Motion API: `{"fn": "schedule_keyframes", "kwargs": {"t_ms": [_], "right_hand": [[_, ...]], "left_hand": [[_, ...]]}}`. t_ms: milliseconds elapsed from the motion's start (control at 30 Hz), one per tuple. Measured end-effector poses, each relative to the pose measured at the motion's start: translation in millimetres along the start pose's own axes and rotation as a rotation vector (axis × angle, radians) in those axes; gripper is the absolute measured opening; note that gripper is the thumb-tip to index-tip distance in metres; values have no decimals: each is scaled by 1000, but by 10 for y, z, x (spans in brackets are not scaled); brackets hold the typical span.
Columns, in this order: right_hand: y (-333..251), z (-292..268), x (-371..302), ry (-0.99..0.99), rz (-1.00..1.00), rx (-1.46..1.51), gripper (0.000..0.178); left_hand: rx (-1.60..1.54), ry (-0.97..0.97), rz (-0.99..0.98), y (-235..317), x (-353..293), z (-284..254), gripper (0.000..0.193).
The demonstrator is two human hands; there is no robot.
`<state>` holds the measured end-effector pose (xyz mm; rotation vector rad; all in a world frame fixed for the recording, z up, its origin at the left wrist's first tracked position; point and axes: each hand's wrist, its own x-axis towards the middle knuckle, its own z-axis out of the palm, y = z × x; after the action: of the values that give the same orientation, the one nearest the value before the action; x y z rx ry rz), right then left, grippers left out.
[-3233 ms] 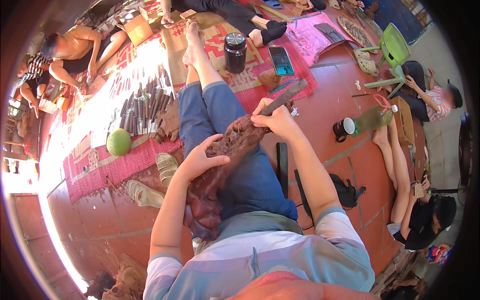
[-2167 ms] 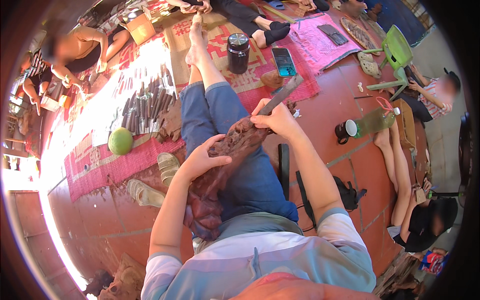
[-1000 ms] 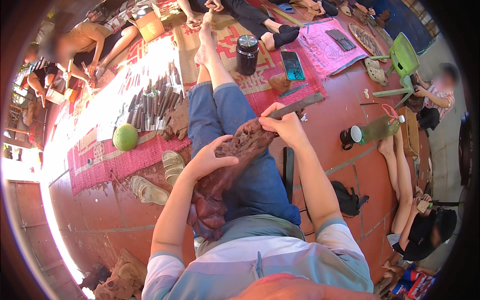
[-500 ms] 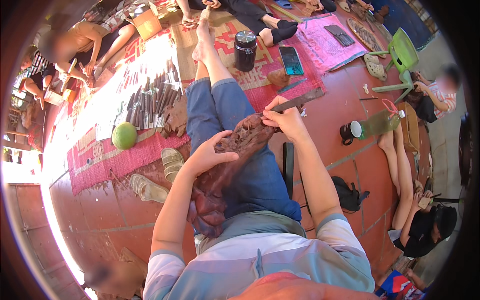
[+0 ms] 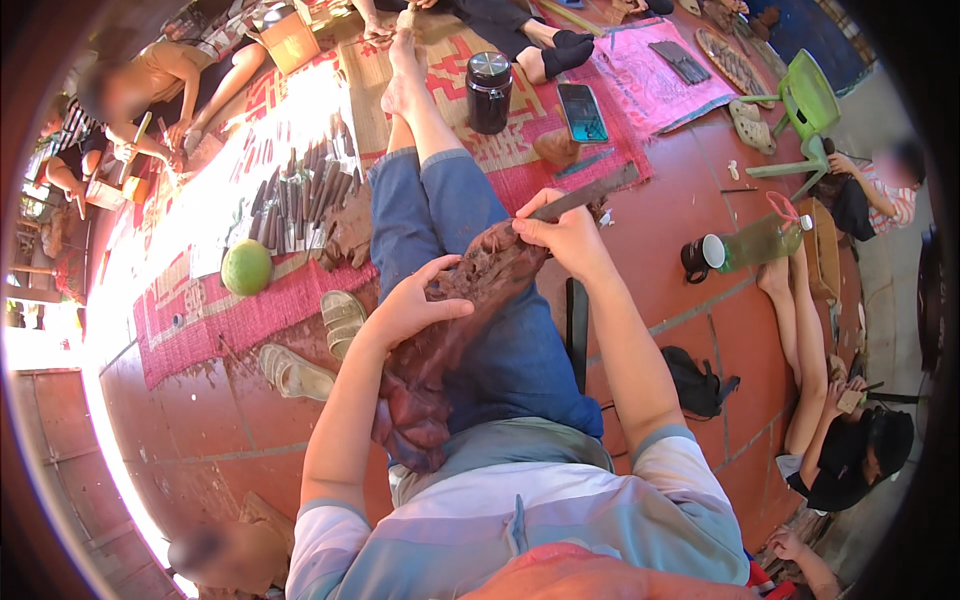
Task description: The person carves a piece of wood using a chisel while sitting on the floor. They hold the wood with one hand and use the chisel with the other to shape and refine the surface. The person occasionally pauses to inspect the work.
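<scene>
A brown, knobbly wood carving (image 5: 492, 275) lies slantwise across my lap, its smoother reddish end (image 5: 415, 420) against my waist. My left hand (image 5: 412, 310) grips the carving from its left side, thumb on one face and fingers around the far edge. In my right hand (image 5: 568, 240) is a long, flat, dark file (image 5: 592, 192), pinched between thumb and fingers at the carving's upper end. The file points up and to the right. Its near end is hidden by my fingers, so I cannot tell whether it touches the wood.
Many dark-handled carving tools (image 5: 310, 195) lie on a mat to the left, near a green round fruit (image 5: 246, 268). Ahead stand a black jar (image 5: 489, 95) and a phone (image 5: 582, 115). To the right are a mug (image 5: 703, 258), a bottle (image 5: 765, 243) and a green chair (image 5: 808, 100). Other people sit around.
My right hand and the file have shifted slightly left, toward the carving's upper end. My left hand and the carving have hardly moved.
</scene>
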<state>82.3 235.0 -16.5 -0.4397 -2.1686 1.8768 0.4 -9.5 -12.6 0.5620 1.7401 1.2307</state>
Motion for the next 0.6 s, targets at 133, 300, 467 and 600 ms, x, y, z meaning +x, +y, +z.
{"fn": "schedule_keyframes", "kwargs": {"t_ms": [133,300,467,600], "right_hand": [[0,-21,11,-10,99,315,11],[59,-14,12,13,35,34,12],[-1,29,-31,72,-133,-161,14],[-66,43,-26,25,49,139,12]], "left_hand": [[27,20,-16,35,-12,-2,79],[-20,2,-5,42,-23,13,79],[-24,-2,-52,66,-28,3,82],[-16,7,-7,-5,-7,3,81]]}}
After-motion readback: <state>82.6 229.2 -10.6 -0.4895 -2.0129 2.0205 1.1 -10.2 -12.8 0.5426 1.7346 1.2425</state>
